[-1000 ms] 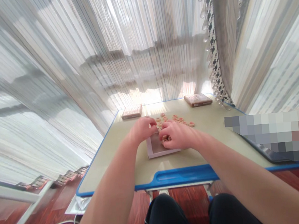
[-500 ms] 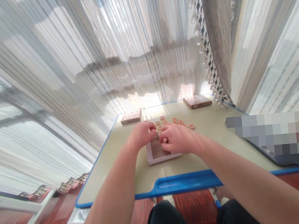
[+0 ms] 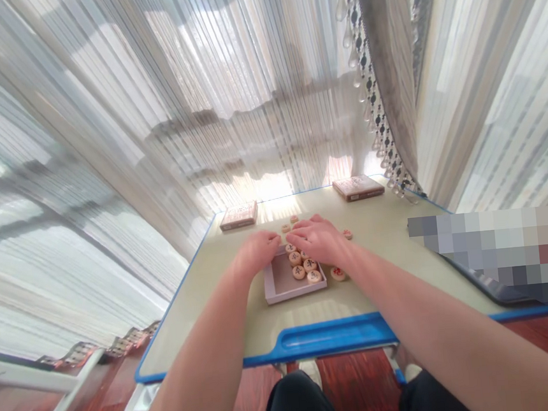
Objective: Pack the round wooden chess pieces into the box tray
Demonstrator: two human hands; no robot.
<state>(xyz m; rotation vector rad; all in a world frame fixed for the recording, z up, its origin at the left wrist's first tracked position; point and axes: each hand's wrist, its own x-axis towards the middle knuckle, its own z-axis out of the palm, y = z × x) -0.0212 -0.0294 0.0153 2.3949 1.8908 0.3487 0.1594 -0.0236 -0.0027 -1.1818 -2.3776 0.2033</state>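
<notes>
On the table, a shallow pale open box (image 3: 270, 287) holds several round xiangqi pieces (image 3: 298, 272) with black characters, grouped in its right half. My left hand (image 3: 261, 248) is at the box's far left corner, its fingers bent and close together. Whatever they may grip there is hidden. Just beyond the far rim my right hand (image 3: 322, 236) reaches over, palm down with fingers stretched, covering part of the pieces. Red-marked pieces lie outside: one piece (image 3: 338, 273) by the box's right side and another piece (image 3: 347, 234) right of my right hand.
Two flat printed boxes stand at the far edge, a left box (image 3: 239, 215) and a right box (image 3: 358, 188). The table (image 3: 207, 314) has a blue rim with a moulded tray (image 3: 336, 334) in front. Sheer curtains (image 3: 255, 105) hang behind. A blurred-out patch (image 3: 503, 256) covers the right side.
My right hand has left the inside of the box and moved to its far side, with fingers straightened. Black-marked pieces now show in the box. My left hand has lowered to the rim.
</notes>
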